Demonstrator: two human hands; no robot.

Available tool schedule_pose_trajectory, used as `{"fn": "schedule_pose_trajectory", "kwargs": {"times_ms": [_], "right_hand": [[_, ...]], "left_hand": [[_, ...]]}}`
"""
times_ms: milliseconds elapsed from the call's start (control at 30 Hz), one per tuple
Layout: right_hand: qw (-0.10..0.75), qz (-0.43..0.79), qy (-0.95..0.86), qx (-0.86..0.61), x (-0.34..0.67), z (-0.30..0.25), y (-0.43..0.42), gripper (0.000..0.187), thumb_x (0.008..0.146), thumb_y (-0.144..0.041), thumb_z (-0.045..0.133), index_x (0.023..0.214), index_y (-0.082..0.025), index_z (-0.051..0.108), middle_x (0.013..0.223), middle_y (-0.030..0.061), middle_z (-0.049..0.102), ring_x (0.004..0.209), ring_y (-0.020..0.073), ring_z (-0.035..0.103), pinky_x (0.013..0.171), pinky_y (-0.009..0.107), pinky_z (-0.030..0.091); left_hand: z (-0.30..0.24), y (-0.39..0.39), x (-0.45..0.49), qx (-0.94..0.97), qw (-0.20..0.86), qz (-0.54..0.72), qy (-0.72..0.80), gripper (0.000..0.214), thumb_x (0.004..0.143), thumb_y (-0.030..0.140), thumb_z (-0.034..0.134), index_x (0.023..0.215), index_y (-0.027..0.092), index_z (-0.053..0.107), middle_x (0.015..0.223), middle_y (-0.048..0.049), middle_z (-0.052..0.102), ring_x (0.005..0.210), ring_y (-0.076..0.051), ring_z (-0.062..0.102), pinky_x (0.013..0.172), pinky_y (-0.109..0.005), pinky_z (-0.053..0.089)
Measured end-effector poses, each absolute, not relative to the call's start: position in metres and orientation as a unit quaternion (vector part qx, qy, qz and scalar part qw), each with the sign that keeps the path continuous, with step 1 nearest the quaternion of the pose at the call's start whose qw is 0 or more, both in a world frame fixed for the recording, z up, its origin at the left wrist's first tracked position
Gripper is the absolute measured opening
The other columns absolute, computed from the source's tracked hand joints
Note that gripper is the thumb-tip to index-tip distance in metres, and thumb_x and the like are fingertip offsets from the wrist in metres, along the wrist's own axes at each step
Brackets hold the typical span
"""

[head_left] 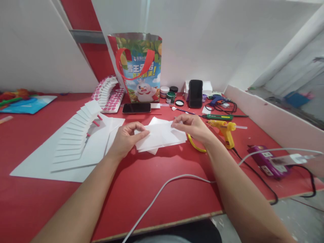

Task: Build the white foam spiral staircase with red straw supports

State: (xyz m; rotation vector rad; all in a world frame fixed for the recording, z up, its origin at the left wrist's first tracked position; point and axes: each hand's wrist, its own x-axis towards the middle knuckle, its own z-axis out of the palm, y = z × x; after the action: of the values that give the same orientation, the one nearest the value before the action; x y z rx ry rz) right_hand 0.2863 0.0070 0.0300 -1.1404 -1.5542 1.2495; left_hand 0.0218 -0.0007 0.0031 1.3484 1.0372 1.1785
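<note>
My left hand and my right hand both pinch a small stack of white paper sheets just above the red table. The left fingers grip the stack's left edge, the right fingers its upper right corner. A row of white paper strips fanned like stairs lies on a large white sheet to the left of my left hand. A yellow loop peeks out under my right wrist.
A printed bag with red handles stands at the back. Nearby are a flat phone, an upright phone, paint jars, a yellow glue gun, a purple power strip and a white cable.
</note>
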Motion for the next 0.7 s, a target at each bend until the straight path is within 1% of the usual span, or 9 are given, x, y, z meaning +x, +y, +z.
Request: {"fn": "schedule_pose_trajectory", "kwargs": {"times_ms": [33, 100, 167, 233, 333, 400, 467, 600, 700], "right_hand": [[0.404, 0.485, -0.623, -0.462, 0.285, 0.029, 0.007, 0.023, 0.074, -0.036, 0.080, 0.085, -0.018, 0.072, 0.078, 0.0007, 0.069, 0.069, 0.0141, 0.059, 0.063, 0.026, 0.044], [0.411, 0.476, -0.621, -0.467, 0.284, 0.027, 0.008, 0.033, 0.069, -0.029, 0.083, 0.097, -0.019, 0.070, 0.080, -0.0017, 0.068, 0.067, 0.0129, 0.059, 0.062, 0.026, 0.045], [0.426, 0.499, -0.596, -0.463, 0.284, 0.027, 0.009, 0.046, 0.067, -0.024, 0.084, 0.110, -0.019, 0.068, 0.088, -0.0009, 0.071, 0.072, 0.0137, 0.064, 0.067, 0.027, 0.049], [0.435, 0.547, -0.553, -0.453, 0.283, 0.027, 0.009, 0.047, 0.065, -0.023, 0.085, 0.108, -0.018, 0.068, 0.089, 0.0005, 0.073, 0.075, 0.0147, 0.067, 0.070, 0.028, 0.052], [0.449, 0.610, -0.497, -0.423, 0.278, 0.028, 0.007, 0.033, 0.064, -0.028, 0.088, 0.088, -0.016, 0.068, 0.079, 0.0004, 0.073, 0.070, 0.0141, 0.068, 0.068, 0.027, 0.054], [0.460, 0.629, -0.475, -0.410, 0.275, 0.028, 0.006, 0.034, 0.063, -0.030, 0.090, 0.085, -0.016, 0.068, 0.078, 0.0005, 0.074, 0.069, 0.0144, 0.069, 0.069, 0.027, 0.056], [0.453, 0.639, -0.472, -0.404, 0.271, 0.028, 0.005, 0.037, 0.062, -0.032, 0.092, 0.086, -0.016, 0.068, 0.078, 0.0018, 0.075, 0.068, 0.0159, 0.070, 0.066, 0.029, 0.058], [0.439, 0.631, -0.495, -0.405, 0.271, 0.028, 0.006, 0.041, 0.059, -0.034, 0.094, 0.086, -0.015, 0.070, 0.074, 0.0030, 0.075, 0.056, 0.0168, 0.066, 0.045, 0.028, 0.055], [0.437, 0.627, -0.488, -0.422, 0.274, 0.029, 0.007, 0.040, 0.057, -0.033, 0.095, 0.084, -0.015, 0.071, 0.075, 0.0036, 0.075, 0.058, 0.0165, 0.067, 0.044, 0.026, 0.055]], "left_hand": [[0.002, 0.000, 0.023, 0.563, 0.505, 0.483, 0.441, 0.025, 0.067, 0.030, 0.087, 0.074, 0.016, 0.066, 0.072, 0.0023, 0.062, 0.059, -0.011, 0.052, 0.055, -0.022, 0.040], [0.001, 0.000, 0.024, 0.558, 0.500, 0.484, 0.452, 0.033, 0.065, 0.030, 0.089, 0.083, 0.017, 0.064, 0.076, 0.0042, 0.061, 0.058, -0.009, 0.052, 0.054, -0.021, 0.041], [0.001, 0.000, 0.026, 0.536, 0.516, 0.496, 0.448, 0.047, 0.062, 0.028, 0.090, 0.100, 0.018, 0.065, 0.085, 0.0029, 0.066, 0.066, -0.011, 0.059, 0.060, -0.022, 0.047], [0.003, 0.000, 0.027, 0.498, 0.555, 0.495, 0.446, 0.059, 0.059, 0.028, 0.092, 0.110, 0.017, 0.065, 0.091, 0.0003, 0.070, 0.074, -0.014, 0.064, 0.066, -0.024, 0.052], [0.006, -0.001, 0.030, 0.434, 0.610, 0.490, 0.447, 0.047, 0.057, 0.030, 0.093, 0.092, 0.014, 0.067, 0.081, -0.0010, 0.072, 0.069, -0.015, 0.066, 0.065, -0.026, 0.053], [0.007, -0.003, 0.032, 0.406, 0.624, 0.504, 0.438, 0.043, 0.056, 0.029, 0.094, 0.083, 0.014, 0.064, 0.079, -0.0006, 0.073, 0.067, -0.015, 0.066, 0.064, -0.024, 0.052], [0.007, -0.003, 0.034, 0.395, 0.628, 0.518, 0.426, 0.042, 0.057, 0.029, 0.093, 0.084, 0.015, 0.064, 0.080, 0.0001, 0.074, 0.069, -0.015, 0.067, 0.065, -0.024, 0.052], [0.007, -0.004, 0.034, 0.408, 0.626, 0.516, 0.419, 0.042, 0.061, 0.029, 0.093, 0.089, 0.014, 0.066, 0.083, -0.0013, 0.075, 0.073, -0.016, 0.069, 0.066, -0.025, 0.056], [0.006, -0.003, 0.034, 0.421, 0.629, 0.503, 0.417, 0.041, 0.063, 0.031, 0.092, 0.091, 0.014, 0.067, 0.082, -0.0011, 0.075, 0.069, -0.016, 0.068, 0.059, -0.026, 0.058]]}}
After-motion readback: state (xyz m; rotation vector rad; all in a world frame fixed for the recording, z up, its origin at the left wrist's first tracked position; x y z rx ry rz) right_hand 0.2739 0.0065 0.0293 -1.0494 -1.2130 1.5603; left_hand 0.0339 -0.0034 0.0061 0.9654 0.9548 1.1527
